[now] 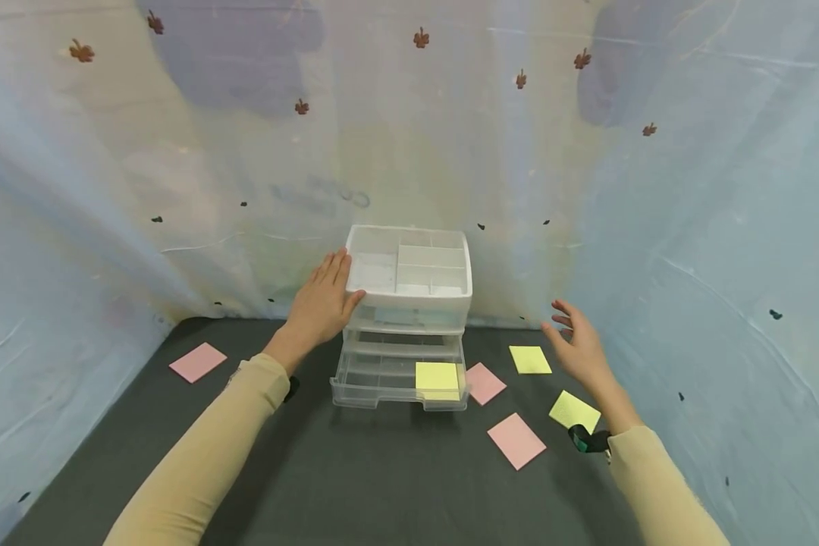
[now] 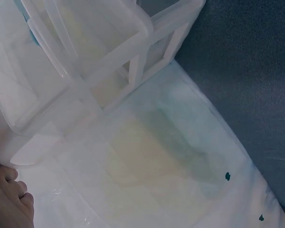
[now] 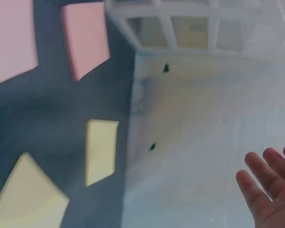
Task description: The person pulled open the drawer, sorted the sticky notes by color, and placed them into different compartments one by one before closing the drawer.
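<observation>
The white drawer unit [image 1: 409, 312] stands far-centre on the bench [image 1: 396, 485], its clear lower drawer [image 1: 377, 385] extended with a yellow pad [image 1: 438, 381] inside at right. Left hand [image 1: 319, 299] rests against the unit's upper left edge, grip wide. Right hand [image 1: 580, 349], grip wide and empty, hangs right of the unit near two loose yellow squares [image 1: 530, 360].

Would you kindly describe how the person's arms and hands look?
The left hand and right hand are bare. Pale-yellow fabric sleeves cover both forearms. A small black object shows beside the left cuff; a black strap with a green patch, beside the right.
</observation>
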Available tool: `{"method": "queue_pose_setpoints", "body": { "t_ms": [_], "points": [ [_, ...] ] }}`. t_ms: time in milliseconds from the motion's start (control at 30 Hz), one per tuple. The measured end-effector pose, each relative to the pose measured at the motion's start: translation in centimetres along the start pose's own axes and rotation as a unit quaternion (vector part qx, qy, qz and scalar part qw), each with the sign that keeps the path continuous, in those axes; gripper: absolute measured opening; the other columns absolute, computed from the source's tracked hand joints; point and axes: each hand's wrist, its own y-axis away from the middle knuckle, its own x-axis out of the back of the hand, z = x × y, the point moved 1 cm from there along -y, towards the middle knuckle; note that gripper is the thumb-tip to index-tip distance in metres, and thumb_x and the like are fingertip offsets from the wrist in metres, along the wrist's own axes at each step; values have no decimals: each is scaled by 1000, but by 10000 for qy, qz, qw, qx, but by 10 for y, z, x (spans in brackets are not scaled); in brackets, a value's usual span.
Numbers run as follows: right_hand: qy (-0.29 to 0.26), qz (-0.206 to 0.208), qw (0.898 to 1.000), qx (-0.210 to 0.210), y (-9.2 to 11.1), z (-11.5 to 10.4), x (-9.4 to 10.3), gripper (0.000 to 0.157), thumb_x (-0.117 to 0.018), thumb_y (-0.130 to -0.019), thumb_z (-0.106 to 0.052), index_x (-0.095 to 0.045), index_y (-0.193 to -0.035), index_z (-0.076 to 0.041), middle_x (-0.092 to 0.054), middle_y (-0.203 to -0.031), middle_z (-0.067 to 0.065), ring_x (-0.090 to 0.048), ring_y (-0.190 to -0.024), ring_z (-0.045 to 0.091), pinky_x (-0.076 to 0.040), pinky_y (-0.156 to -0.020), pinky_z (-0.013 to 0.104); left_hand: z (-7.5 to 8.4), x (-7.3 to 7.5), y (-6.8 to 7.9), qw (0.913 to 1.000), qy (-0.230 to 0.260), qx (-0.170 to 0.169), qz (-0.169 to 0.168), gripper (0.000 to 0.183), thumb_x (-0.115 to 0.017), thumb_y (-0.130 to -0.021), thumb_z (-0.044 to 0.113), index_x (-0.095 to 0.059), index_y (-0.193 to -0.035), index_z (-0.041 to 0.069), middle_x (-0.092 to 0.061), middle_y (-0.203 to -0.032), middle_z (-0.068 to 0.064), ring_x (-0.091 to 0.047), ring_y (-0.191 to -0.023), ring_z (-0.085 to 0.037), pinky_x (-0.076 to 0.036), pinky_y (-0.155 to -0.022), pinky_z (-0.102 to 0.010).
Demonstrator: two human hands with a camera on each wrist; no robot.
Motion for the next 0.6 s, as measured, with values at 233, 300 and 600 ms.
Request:
{"method": "queue_pose_setpoints", "body": {
  "t_ms": [233,300,600],
  "points": [
    [67,-66,9992,-389,25,29,13,59,-52,-111,-30,-36,-157,4,-44,-154,29,-53,-131,50,-49,-103,63,-1,3,0,10000,-42,31,-40,79,-31,-113,51,-3,-166,-1,1,-174,-18,-4,-160,-37,-14,-129,-54],
    [111,-151,9988,-459,33,37,15,59,-53,-111,-29,-36,-156,6,-46,-152,30,-54,-130,49,-49,-103,62,-1,3,0,10000,-38,28,-19,79,-32,-113,50,-5,-166,-2,0,-174,-19,-5,-160,-38,-14,-129,-53],
    [724,-561,9937,-642,70,76,14,54,-61,-108,-21,-44,-147,11,-55,-139,35,-60,-120,51,-55,-94,60,2,3,0,10000,-38,30,-32,78,-31,-113,50,-5,-166,-2,0,-174,-18,-5,-160,-39,-13,-129,-54]
  ]
}}
